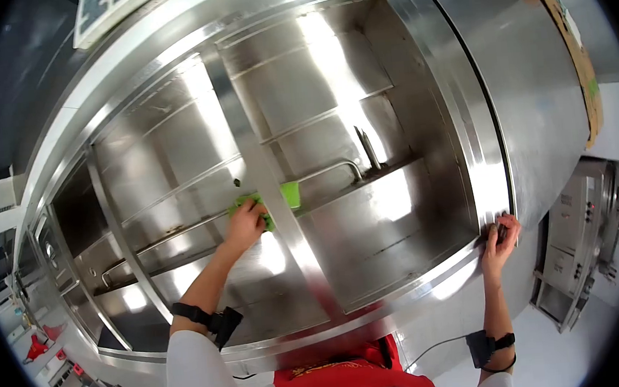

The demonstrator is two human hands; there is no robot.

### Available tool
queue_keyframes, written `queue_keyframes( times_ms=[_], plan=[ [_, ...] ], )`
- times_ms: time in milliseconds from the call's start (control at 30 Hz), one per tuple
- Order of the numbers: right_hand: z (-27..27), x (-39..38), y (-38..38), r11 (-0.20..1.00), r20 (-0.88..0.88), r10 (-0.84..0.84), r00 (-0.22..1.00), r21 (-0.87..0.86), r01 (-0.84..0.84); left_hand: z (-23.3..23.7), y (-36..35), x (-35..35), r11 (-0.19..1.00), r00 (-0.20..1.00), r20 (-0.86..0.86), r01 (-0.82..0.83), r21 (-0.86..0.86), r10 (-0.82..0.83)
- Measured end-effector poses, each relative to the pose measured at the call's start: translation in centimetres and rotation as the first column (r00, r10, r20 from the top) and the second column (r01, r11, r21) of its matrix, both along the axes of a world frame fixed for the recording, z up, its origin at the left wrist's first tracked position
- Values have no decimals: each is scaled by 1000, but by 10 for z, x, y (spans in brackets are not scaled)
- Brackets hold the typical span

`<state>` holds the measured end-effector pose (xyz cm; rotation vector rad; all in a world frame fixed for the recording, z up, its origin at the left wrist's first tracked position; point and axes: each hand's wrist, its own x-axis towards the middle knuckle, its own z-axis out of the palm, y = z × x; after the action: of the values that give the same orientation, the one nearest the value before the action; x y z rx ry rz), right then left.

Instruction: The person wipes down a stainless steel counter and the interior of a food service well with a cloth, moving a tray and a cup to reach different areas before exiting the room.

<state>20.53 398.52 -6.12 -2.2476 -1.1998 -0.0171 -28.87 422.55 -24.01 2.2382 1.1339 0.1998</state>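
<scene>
My left hand is closed on a green cloth beside a steel divider bar. Green shows on both sides of the bar, and the bar hides the stretch between. Under the hand and cloth lies a wide stainless steel basin unit with several compartments. At the unit's front right corner, my right hand curls its fingers at the steel rim. Something dark shows between its thumb and fingers, too small to make out.
A bent metal pipe and an upright metal piece stand in the right compartment. To the right are a steel counter, cardboard and a steel appliance. A cable hangs near my right forearm.
</scene>
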Motion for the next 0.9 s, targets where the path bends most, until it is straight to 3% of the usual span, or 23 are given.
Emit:
queue_keyframes(
  times_ms=[33,67,167,200,300,333,433,533,633,767,800,900],
  plan=[
    [-3,3,-4,1000,0,8,1000,-3,-8,1,-1,1,998,999,6,-32,57,31],
    [-3,3,-5,1000,2,1,1000,-13,-1,15,1,12,974,1000,-7,-9,225,11],
    [-2,0,-3,1000,-46,-6,999,-9,5,23,11,29,945,974,-223,103,312,-33],
    [-3,1,-4,1000,-46,1,999,-8,-1,11,15,31,975,982,-146,-91,201,122],
    [-5,4,-6,1000,-38,16,999,-2,-17,7,31,25,968,990,110,-106,227,83],
    [-5,4,-5,1000,-31,18,999,3,-18,23,33,22,962,959,173,-247,114,226],
    [-5,3,-5,1000,-54,14,998,20,-13,40,40,-11,901,888,181,-433,17,423],
    [-7,4,-7,1000,-48,16,999,24,-15,33,54,-25,903,919,-87,-356,242,385],
    [-6,5,-6,1000,-31,26,999,13,-25,20,52,-1,896,872,-244,-364,253,423],
    [-9,4,-4,999,-70,21,997,30,-19,9,52,18,842,828,-164,-514,163,536],
    [-9,4,-6,999,-80,28,996,36,-25,9,51,25,839,840,-90,-516,175,535],
    [-8,3,-5,999,-58,32,998,23,-30,6,48,46,859,860,-85,-487,159,503]
  ],
)
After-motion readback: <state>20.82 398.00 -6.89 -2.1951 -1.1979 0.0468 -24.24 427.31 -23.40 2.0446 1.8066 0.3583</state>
